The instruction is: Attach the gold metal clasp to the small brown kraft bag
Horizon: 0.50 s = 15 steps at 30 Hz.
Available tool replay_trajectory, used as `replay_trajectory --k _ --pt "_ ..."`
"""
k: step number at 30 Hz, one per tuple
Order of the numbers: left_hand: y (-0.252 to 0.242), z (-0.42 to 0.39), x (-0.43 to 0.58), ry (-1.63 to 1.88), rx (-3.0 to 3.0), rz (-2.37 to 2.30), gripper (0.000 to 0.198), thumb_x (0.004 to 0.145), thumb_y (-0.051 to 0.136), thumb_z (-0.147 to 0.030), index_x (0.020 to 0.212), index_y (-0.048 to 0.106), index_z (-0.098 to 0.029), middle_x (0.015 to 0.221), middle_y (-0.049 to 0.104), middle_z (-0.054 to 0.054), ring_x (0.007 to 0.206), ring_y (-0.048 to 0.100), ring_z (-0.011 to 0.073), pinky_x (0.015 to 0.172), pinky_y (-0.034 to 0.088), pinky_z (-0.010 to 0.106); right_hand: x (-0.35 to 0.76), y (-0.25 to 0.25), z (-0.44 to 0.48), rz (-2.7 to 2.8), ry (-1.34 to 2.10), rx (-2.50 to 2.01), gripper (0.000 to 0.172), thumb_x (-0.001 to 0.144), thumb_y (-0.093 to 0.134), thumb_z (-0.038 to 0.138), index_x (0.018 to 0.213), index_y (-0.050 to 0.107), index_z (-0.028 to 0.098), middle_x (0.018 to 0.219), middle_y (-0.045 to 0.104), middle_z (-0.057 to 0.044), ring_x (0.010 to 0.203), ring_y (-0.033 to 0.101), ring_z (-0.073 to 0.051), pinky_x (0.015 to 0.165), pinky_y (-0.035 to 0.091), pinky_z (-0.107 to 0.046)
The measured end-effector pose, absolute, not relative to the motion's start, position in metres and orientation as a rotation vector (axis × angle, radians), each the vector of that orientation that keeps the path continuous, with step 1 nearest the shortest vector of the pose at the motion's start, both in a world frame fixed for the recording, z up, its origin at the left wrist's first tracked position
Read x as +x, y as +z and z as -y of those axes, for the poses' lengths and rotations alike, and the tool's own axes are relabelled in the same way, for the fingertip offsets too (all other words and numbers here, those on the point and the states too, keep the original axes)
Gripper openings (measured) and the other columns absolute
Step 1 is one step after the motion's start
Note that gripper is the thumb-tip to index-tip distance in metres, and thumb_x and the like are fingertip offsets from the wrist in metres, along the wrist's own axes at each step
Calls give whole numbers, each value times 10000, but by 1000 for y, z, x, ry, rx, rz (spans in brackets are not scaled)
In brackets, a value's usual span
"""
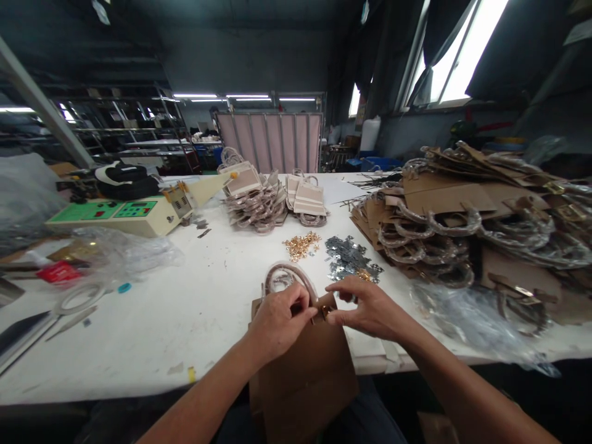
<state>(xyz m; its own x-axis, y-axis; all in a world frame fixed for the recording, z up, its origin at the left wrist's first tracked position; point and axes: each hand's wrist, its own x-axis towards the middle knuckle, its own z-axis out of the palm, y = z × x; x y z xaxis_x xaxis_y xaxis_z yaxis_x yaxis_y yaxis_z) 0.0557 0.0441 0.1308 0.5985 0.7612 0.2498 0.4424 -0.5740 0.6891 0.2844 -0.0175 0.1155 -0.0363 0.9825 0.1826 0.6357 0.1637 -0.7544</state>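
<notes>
A brown handbag [305, 376] stands upright against the table's front edge, over my lap. Its curved handle [289, 268], wrapped in clear plastic, rises from the top edge. My left hand [280, 320] is closed at the bag's upper edge, its thumb and fingers pinched near the foot of the handle; the exact bit between the fingertips is hidden. A small gold clasp [326, 311] sits at the top right of the bag. Around it curves my right hand [365, 307], thumb beside the clasp and index finger stretched out above, with a gap between them.
Small gold fittings [301, 246] and grey metal plates [349, 256] lie beyond the bag. Brown bags [444, 203] are heaped at right, with a plastic sheet [481, 320] in front. Lighter bags [256, 200] stand behind. A cream machine [134, 216] and tape roll [79, 298] are left.
</notes>
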Motion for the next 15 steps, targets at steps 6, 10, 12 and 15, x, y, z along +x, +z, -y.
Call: replay_trajectory --k 6,10,12,15 --pt "128 -35 51 751 2190 -946 220 820 676 -179 707 491 -219 722 622 -52 696 560 137 656 376 277 257 113 26 1517 1027 -1478 229 811 748 406 906 804 206 760 718 -2 674 586 -161 600 425 -262" --pt "141 -36 37 828 2066 -934 240 786 698 -164 747 469 -224 743 610 -52 710 547 137 678 409 276 249 109 33 1410 1132 -1269 442 807 745 610 914 763 182 781 696 -25 715 598 -182 640 445 -277" --pt "158 -40 24 850 1952 -835 276 788 718 -177 763 448 -224 760 615 -47 701 548 130 658 429 263 246 109 34 1330 1340 -1007 618 829 640 755 1062 746 193 905 723 -60 815 644 -218 729 486 -313" --pt "186 -48 1 900 1739 -619 367 795 785 -232 756 420 -217 749 621 -38 664 554 108 603 434 227 229 111 39 1288 1461 -805 654 896 531 775 1198 716 225 1085 733 -83 998 668 -276 892 501 -395"
